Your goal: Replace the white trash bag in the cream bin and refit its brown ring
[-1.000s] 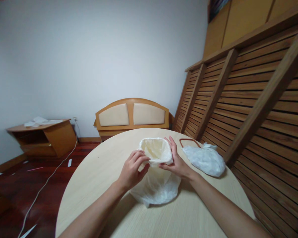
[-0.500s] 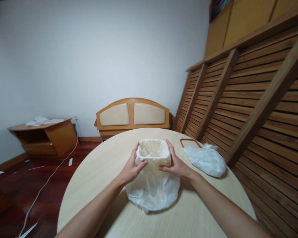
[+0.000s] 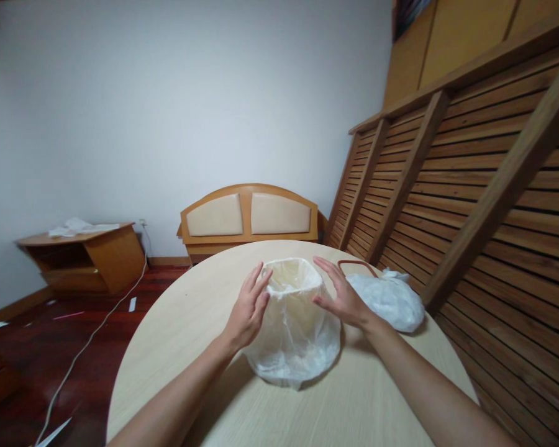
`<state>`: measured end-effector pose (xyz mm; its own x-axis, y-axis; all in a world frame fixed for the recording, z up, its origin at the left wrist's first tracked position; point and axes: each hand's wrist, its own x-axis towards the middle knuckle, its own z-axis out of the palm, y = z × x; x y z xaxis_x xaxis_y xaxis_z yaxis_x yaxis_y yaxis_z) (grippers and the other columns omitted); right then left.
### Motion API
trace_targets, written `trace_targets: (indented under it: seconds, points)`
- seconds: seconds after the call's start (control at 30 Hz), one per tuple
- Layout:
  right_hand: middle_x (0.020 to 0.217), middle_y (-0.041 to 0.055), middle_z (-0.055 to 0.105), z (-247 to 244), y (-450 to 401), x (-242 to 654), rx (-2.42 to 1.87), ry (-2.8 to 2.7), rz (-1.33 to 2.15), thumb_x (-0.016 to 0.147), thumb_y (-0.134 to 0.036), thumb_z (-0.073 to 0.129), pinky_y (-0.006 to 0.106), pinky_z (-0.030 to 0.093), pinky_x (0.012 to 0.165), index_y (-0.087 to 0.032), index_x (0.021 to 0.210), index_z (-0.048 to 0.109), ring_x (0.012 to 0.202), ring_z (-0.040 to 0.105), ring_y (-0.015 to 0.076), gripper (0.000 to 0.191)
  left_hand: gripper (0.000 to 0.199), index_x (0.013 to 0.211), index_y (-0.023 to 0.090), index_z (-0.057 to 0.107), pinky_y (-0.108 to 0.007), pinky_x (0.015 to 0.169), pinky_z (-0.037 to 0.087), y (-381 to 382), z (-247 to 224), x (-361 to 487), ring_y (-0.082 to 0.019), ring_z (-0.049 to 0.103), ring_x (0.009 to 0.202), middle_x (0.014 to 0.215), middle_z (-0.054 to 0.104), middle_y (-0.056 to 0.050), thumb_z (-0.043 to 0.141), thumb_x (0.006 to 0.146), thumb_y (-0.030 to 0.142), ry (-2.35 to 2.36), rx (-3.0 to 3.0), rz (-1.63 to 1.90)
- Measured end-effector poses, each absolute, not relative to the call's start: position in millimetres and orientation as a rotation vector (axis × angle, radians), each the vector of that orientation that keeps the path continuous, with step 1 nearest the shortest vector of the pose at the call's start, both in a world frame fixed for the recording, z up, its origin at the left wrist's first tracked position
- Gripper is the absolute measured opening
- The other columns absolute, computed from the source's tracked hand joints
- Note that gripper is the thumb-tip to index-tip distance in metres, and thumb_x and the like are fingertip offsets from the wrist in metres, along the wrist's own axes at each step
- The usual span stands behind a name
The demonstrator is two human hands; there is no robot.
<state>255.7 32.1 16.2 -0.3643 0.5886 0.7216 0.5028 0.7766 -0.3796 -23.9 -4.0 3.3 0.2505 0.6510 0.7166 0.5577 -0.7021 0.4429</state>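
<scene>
Bag-covered bin, mouth up on the round table, and the grip has just come off! Left hand and right hand now flank the rim, fingers loosely spread, clutching nothing, any light contact unclear

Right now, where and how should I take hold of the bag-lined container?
Probably just below the rim of the bag-lined container, from left and right together: it stands mouth up, with the left hand and right hand flanking it. Lower down, the white liner flares loosely, so it might slip.
</scene>
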Motion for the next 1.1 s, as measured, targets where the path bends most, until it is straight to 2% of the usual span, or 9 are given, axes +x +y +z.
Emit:
trace_targets:
  seconds: [0.07, 0.13, 0.27, 0.4, 0.63, 0.77, 0.93, 1.0, 1.1]
  points:
    - [0.14, 0.0133, 0.058, 27, 19, 245, -0.789, -2.009, -0.031, 0.097, -0.053, 0.052, 0.056, 0.035, 0.115, -0.024, 0.141, 0.053, 0.134, 0.049, 0.0306, 0.052, 0.038, 0.139, 0.028, 0.052, -0.056, 0.12, 0.032, -6, 7, -23, -0.027, 0.034, 0.149, 0.159, 0.038, -0.011, 0.043, 0.103, 0.028, 1.144, 2.504, 1.47]
    - [0.131, 0.0115, 0.064, 36, 5, 231, -0.751, -2.014, -0.126, 0.099, -0.046, 0.05, 0.055, 0.037, 0.113, -0.025, 0.133, 0.06, 0.129, 0.053, 0.03, 0.041, 0.03, 0.129, 0.025, 0.057, -0.056, 0.118, 0.035, -8, 9, -21, -0.027, 0.037, 0.146, 0.154, 0.044, -0.012, 0.048, 0.1, 0.025, 1.126, 2.563, 1.508]
    - [0.131, 0.0115, 0.065, 43, -15, 208, -0.751, -2.1, -0.127, 0.098, -0.043, 0.055, 0.055, 0.037, 0.112, -0.022, 0.135, 0.058, 0.131, 0.05, 0.0307, 0.043, 0.018, 0.115, 0.023, 0.057, -0.055, 0.114, 0.04, -12, 11, -16, -0.028, 0.039, 0.143, 0.146, 0.049, -0.013, 0.054, 0.097, 0.024, 1.088, 2.63, 1.544]
    - [0.126, 0.0107, 0.068, 39, -17, 202, -0.761, -2.178, -0.049, 0.096, -0.041, 0.06, 0.057, 0.034, 0.115, -0.02, 0.131, 0.059, 0.134, 0.047, 0.0306, 0.041, 0.014, 0.11, 0.023, 0.058, -0.052, 0.111, 0.042, -16, 12, -13, -0.028, 0.044, 0.137, 0.135, 0.057, -0.012, 0.057, 0.096, 0.025, 1.052, 2.68, 1.544]
    - [0.117, 0.0106, 0.069, 36, -10, 210, -0.756, -2.112, 0.011, 0.092, -0.041, 0.065, 0.059, 0.03, 0.117, -0.022, 0.115, 0.064, 0.13, 0.052, 0.0292, 0.03, 0.031, 0.129, 0.021, 0.053, -0.048, 0.108, 0.043, -17, 19, -21, -0.025, 0.054, 0.125, 0.126, 0.063, -0.012, 0.045, 0.099, 0.022, 0.98, 2.676, 1.565]
    - [0.113, 0.0093, 0.07, 41, -17, 208, -0.765, -2.132, -0.032, 0.09, -0.047, 0.065, 0.061, 0.021, 0.119, -0.022, 0.111, 0.065, 0.128, 0.053, 0.0306, 0.033, 0.018, 0.112, 0.021, 0.061, -0.047, 0.108, 0.041, -12, 21, -24, -0.024, 0.058, 0.119, 0.108, 0.07, -0.008, 0.048, 0.099, 0.02, 1.005, 2.715, 1.578]
    - [0.115, 0.0069, 0.071, 40, -23, 199, -0.724, -2.145, -0.075, 0.098, -0.038, 0.057, 0.058, 0.025, 0.118, -0.024, 0.12, 0.065, 0.126, 0.054, 0.0269, 0.027, 0.011, 0.106, 0.021, 0.062, -0.047, 0.109, 0.039, -11, 21, -23, -0.022, 0.063, 0.105, 0.099, 0.07, -0.006, 0.057, 0.097, 0.024, 0.983, 2.769, 1.579]
    - [0.11, 0.0051, 0.072, 39, -21, 198, -0.68, -2.167, -0.09, 0.098, -0.032, 0.058, 0.058, 0.028, 0.117, -0.025, 0.117, 0.066, 0.124, 0.055, 0.0262, 0.022, 0.011, 0.105, 0.021, 0.062, -0.046, 0.108, 0.04, -10, 21, -23, -0.02, 0.063, 0.101, 0.098, 0.069, -0.005, 0.061, 0.095, 0.025, 0.951, 2.793, 1.58]
    - [0.105, 0.0059, 0.072, 37, -14, 202, -0.588, -2.209, -0.064, 0.097, -0.026, 0.059, 0.053, 0.039, 0.111, -0.022, 0.108, 0.066, 0.122, 0.056, 0.0263, 0.013, 0.012, 0.104, 0.021, 0.061, -0.044, 0.106, 0.042, -8, 22, -24, -0.02, 0.064, 0.097, 0.096, 0.069, -0.005, 0.064, 0.094, 0.025, 0.92, 2.809, 1.577]
